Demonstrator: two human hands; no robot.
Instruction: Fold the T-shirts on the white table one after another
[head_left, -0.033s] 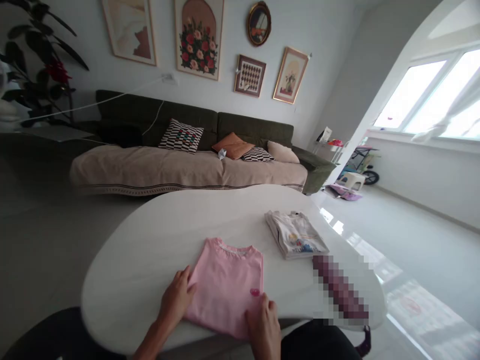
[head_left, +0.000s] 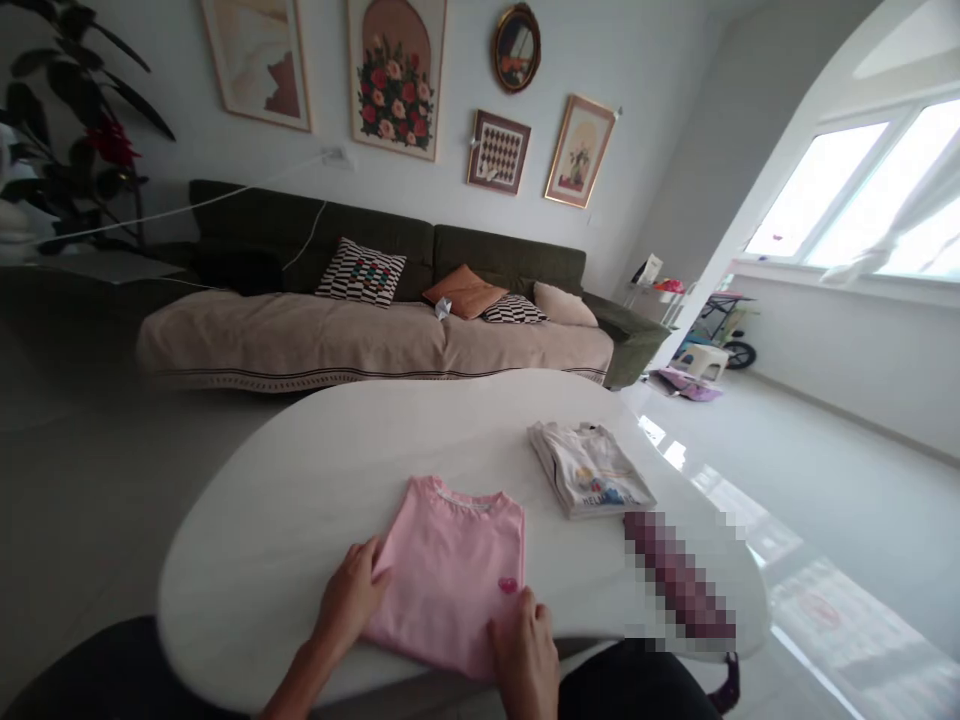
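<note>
Tabletop (head_left: 300,470), pink shirt (head_left: 450,565), white shirt (head_left: 589,465) — "HEL…"

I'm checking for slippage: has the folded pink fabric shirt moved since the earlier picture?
No, the folded pink fabric shirt shows no visible shift against the rounded white table.

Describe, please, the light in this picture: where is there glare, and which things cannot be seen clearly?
In the head view, the window is washed out white and the floor carries bright glare; in the head view, the plant sits in dimness; in the head view, coarse blocks obscure a purplish thing, while the pink shirt looks fairly clear.
</note>
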